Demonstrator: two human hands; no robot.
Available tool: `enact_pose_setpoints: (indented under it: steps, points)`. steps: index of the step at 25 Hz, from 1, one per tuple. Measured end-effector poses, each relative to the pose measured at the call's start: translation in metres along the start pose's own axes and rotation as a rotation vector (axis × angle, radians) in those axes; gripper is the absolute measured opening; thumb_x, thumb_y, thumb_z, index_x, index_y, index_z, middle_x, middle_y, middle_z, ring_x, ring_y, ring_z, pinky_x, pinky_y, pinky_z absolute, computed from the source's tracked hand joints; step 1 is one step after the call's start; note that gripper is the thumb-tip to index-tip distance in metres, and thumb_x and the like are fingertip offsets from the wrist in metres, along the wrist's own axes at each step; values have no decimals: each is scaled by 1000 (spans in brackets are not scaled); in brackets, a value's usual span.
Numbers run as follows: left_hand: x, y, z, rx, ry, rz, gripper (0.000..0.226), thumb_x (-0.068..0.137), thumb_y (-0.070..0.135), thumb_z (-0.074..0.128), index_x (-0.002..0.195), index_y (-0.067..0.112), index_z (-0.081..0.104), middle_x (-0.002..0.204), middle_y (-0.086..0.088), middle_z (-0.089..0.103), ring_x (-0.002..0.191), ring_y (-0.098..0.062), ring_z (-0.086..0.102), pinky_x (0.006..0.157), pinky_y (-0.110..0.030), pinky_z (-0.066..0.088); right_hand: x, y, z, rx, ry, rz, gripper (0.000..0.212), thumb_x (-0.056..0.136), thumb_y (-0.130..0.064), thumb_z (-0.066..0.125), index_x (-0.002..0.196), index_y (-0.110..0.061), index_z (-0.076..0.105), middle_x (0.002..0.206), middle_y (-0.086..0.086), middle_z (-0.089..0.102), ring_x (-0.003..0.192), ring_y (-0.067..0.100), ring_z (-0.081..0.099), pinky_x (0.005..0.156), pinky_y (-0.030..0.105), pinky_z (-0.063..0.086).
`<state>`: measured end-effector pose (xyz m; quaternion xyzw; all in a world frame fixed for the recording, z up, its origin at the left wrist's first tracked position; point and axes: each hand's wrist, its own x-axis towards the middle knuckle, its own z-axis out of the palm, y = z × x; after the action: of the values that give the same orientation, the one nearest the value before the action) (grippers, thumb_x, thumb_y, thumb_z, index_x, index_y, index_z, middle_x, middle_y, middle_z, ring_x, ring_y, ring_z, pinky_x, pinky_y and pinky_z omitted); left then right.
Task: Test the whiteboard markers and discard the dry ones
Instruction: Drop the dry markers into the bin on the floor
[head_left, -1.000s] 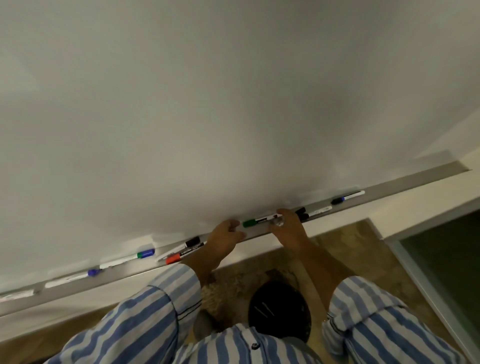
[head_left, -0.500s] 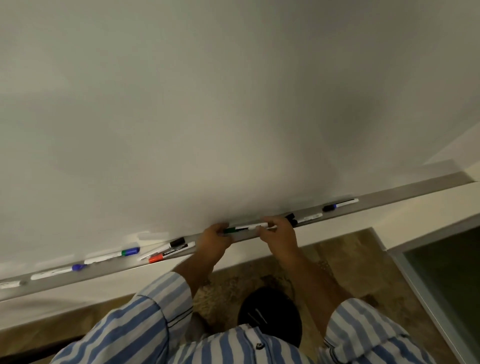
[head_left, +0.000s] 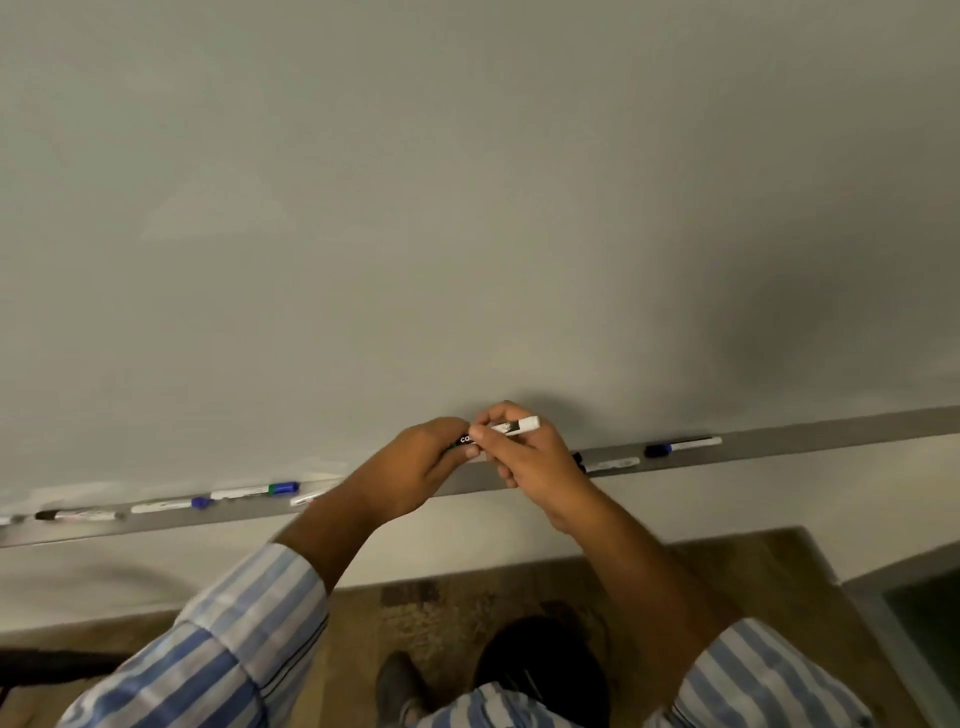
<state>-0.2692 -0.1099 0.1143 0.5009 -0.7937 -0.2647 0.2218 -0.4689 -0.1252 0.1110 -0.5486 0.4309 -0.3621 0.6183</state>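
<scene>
Marker (head_left: 511, 427): pinched by left hand (head_left: 415, 467) and right hand (head_left: 524, 457), just above tray (head_left: 805, 441) edge (other markers (head_left: 680, 446) lie well apart); whiteboard (head_left: 467, 208) above.

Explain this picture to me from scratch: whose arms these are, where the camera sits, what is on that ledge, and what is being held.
No machine here: these are a person's two bare hands in striped sleeves. The single picture comes from a camera worn on the person's head, looking forward and down, so the whiteboard fills the top and the floor shows at the bottom. Along the board's lower edge runs a grey tray with several markers lying on it, among them a blue-capped marker to the right and a blue-and-green one to the left. The left hand and the right hand together hold one marker just above the tray, each with a grip on one end. Whether its cap is coming off cannot be told.
</scene>
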Motion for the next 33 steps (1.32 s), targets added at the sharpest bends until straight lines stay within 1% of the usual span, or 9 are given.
enact_pose_setpoints:
  steps: [4, 6, 9, 13, 17, 22, 25, 30, 33]
  points:
    - [-31, 24, -9, 129, 157, 4, 24, 110, 48, 41, 110, 32, 60, 85, 18, 61, 73, -1, 57, 66, -16, 44, -10, -22, 2, -45, -163, -193, 5, 104, -17, 69, 106, -13, 71, 84, 14, 69, 76, 16, 65, 61, 31, 50]
    - [-42, 31, -18, 204, 230, 9, 23, 109, 51, 41, 107, 34, 57, 76, 19, 56, 64, -4, 53, 59, -17, 40, -11, -30, 10, -74, -199, -267, 5, 103, -15, 70, 102, -18, 73, 85, 3, 71, 77, 13, 65, 65, 35, 51]
    - [-55, 31, -43, 244, 311, -2, 21, 106, 56, 45, 99, 37, 52, 66, 17, 50, 60, -9, 53, 55, -27, 40, -12, -44, 30, -129, -222, -360, 11, 101, -10, 71, 99, -20, 76, 88, -7, 72, 79, 7, 63, 72, 25, 50]
    - [-67, 22, -85, 177, 497, 13, 27, 100, 54, 60, 104, 28, 55, 65, 11, 45, 58, -11, 46, 55, -25, 37, -12, -66, 63, -39, -170, -425, 19, 105, -16, 62, 115, -20, 77, 103, 7, 76, 86, 17, 66, 69, 34, 52]
    - [-90, 3, -145, 48, 633, 26, 20, 96, 23, 47, 115, 26, 55, 85, 8, 56, 71, -13, 52, 66, -22, 42, -4, -103, 103, 50, -29, -507, 25, 99, -18, 61, 115, -22, 79, 105, 9, 78, 90, 21, 69, 68, 35, 54]
    - [-114, -19, -256, 246, 767, 155, 35, 97, 5, 38, 117, 21, 63, 106, 11, 62, 94, -10, 61, 85, -19, 47, 9, -163, 175, 65, 169, -672, 23, 96, -15, 61, 101, -18, 83, 96, 9, 80, 84, 20, 75, 65, 33, 58]
    - [-120, -19, -317, 373, 828, 302, 34, 101, 2, 44, 123, 15, 67, 119, 6, 68, 109, -11, 65, 97, -27, 52, 18, -195, 213, 20, 247, -780, 27, 92, -12, 60, 107, -16, 82, 98, 7, 81, 87, 22, 78, 67, 30, 61]
    - [-124, -8, -405, 586, 969, 541, 42, 98, -14, 49, 127, 7, 70, 137, -4, 67, 130, -23, 62, 111, -44, 48, 34, -253, 248, -137, 422, -1020, 28, 90, -18, 65, 113, -19, 82, 104, -1, 81, 97, 26, 78, 84, 54, 64]
    - [-119, -1, -469, 555, 1184, 572, 43, 101, -15, 46, 132, 5, 68, 146, -8, 63, 145, -26, 51, 122, -57, 36, 41, -300, 248, -322, 646, -1228, 27, 90, -8, 66, 113, -10, 81, 104, -4, 78, 94, 16, 75, 82, 39, 61]
